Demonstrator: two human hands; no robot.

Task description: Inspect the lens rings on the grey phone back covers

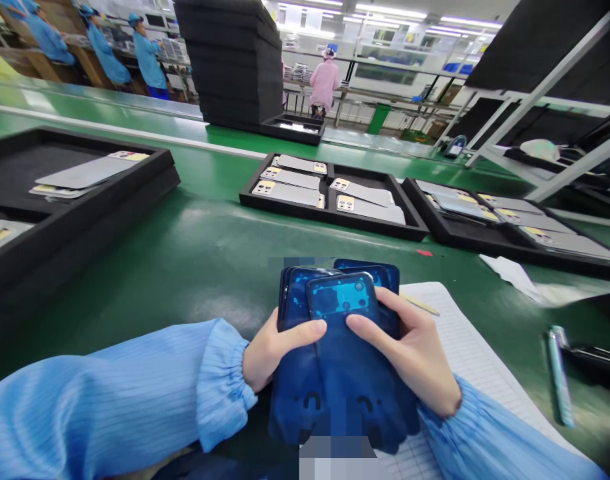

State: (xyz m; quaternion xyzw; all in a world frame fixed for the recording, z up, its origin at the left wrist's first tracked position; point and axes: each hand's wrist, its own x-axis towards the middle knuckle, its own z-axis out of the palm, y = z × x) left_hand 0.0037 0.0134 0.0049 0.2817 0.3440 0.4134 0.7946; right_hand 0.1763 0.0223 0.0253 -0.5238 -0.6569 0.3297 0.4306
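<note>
Both hands grip a fanned stack of dark blue phone back covers (341,347), held upright over the near edge of the green table. My left hand (275,350) wraps the stack from the left, with its thumb lying across the front cover. From the right, my right hand (409,353) clasps the stack, thumb pressed on the front cover and fingers curled behind. Both arms wear light blue sleeves. The bottom of the stack is blurred out.
A lined paper sheet (465,347) lies under my right hand. Black trays of silver back covers (329,193), (509,220) sit across the table, another black tray (59,200) at left. A pen-like tool (559,373) lies at right. Tall black tray stack (235,60) behind; workers in the background.
</note>
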